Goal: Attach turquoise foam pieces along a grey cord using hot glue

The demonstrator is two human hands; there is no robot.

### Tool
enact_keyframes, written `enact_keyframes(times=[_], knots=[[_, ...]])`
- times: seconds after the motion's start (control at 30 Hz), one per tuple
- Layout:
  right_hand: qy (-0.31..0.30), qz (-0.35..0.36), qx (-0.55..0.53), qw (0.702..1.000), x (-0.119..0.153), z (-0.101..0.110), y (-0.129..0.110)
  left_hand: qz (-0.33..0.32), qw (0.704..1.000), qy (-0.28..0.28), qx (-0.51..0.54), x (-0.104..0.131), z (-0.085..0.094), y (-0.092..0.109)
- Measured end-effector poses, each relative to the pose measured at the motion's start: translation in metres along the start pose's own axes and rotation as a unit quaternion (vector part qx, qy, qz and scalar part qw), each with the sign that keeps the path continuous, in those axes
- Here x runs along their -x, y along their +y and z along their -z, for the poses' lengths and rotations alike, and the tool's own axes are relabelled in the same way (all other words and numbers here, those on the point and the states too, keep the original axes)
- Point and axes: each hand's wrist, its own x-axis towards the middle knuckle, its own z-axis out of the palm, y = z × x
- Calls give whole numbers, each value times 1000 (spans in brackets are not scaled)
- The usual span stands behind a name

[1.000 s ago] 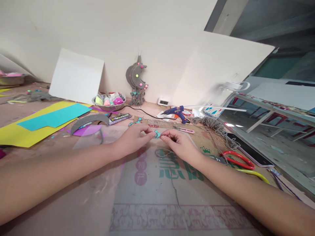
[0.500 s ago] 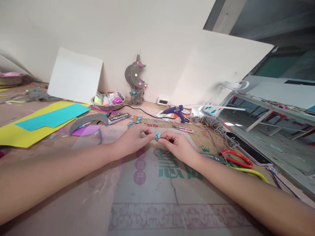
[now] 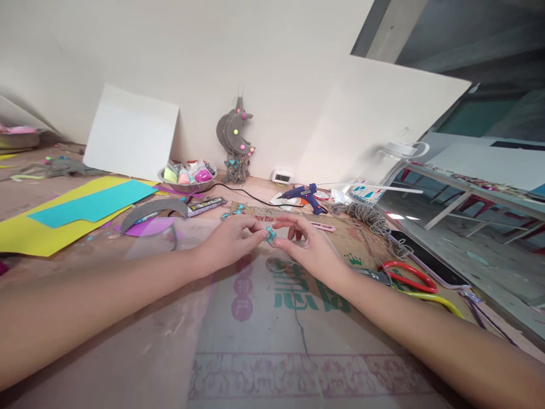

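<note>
A small teal bow-shaped piece [image 3: 271, 234] is pinched between the thumb and fingertips of my left hand [image 3: 232, 241]. My right hand [image 3: 310, 250] is just to its right, index finger raised and thumb apart from it. The thumb tip is close to the piece; whether it touches I cannot tell. Below the hands, a thin grey string [image 3: 279, 264] lies looped on the translucent sheet [image 3: 255, 341] over printed cardboard. Several similar teal pieces [image 3: 239, 209] rest at the cardboard's far edge.
A blue glue gun [image 3: 313, 199] and a pink cutter [image 3: 323, 226] lie beyond my hands. Grey cord [image 3: 366, 216], scissors with red and yellow handles [image 3: 411, 275] and a phone [image 3: 426, 255] are at right. A grey moon ornament [image 3: 234, 133] leans on the wall; yellow sheets [image 3: 25, 236] lie left.
My right index finger has lifted off the teal piece and spread from the thumb. My left hand keeps its pinch, and the piece has turned slightly.
</note>
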Motion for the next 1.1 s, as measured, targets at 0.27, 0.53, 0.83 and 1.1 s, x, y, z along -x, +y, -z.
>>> enact_keyframes(times=[0.27,0.53,0.83,1.1], knots=[[-103,-60,-162,980,4,-9,-1,-26,999,18,-4,0,-2,-2],[-67,-44,-100,992,3,-7,5,-20,1000,10,-13,0,-1,-1],[-82,-72,-119,987,1,-6,-1,-44,999,-20,-4,0,-4,-6],[-66,-75,-119,988,1,-6,-2,-59,997,-41,1,-1,-3,-6]])
